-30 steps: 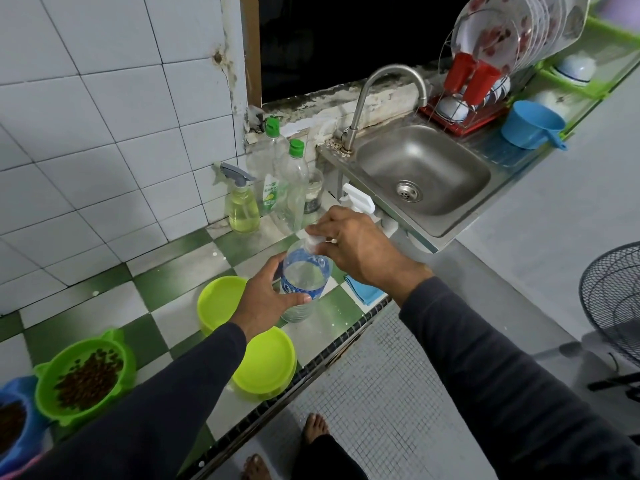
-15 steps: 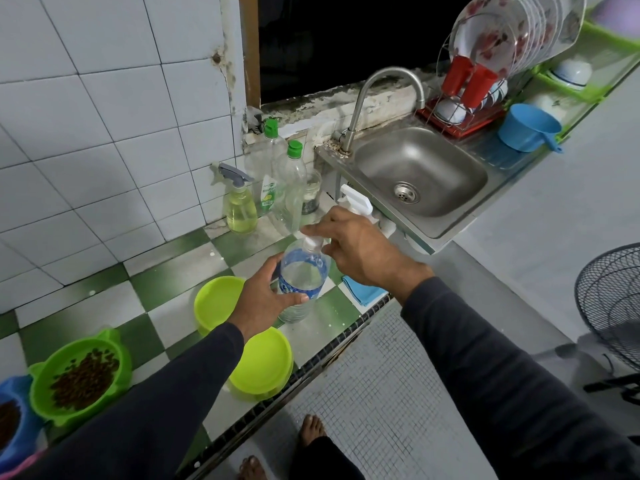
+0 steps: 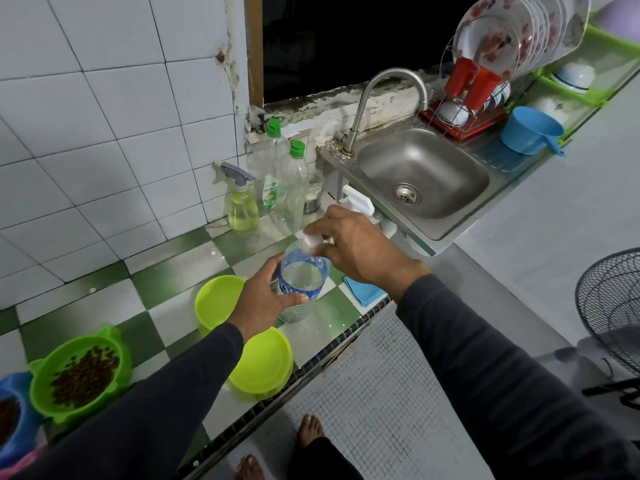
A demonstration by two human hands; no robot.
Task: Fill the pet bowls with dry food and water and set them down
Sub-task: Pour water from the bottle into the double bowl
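My left hand (image 3: 265,297) grips a clear water bottle (image 3: 301,278) with a blue label, held above the green-and-white tiled counter (image 3: 104,292). My right hand (image 3: 360,247) pinches the bottle's white cap (image 3: 311,241). Two yellow-green bowls stand just below the bottle: one (image 3: 216,299) behind my left wrist, one (image 3: 263,365) at the counter's front edge; I see nothing inside either. At the far left a green bowl (image 3: 81,374) holds brown dry food, and a blue bowl (image 3: 14,414) with dry food is cut off by the frame edge.
A spray bottle (image 3: 240,206) and two green-capped bottles (image 3: 294,188) stand against the wall. A blue cloth (image 3: 365,291) lies by my right wrist. To the right are a steel sink (image 3: 426,174) with tap, a dish rack (image 3: 485,81) and a blue scoop (image 3: 530,131). A fan (image 3: 613,299) stands on the floor.
Both hands stay on the bottle and cap; my right hand has shifted slightly over the cap. The view has drifted a little.
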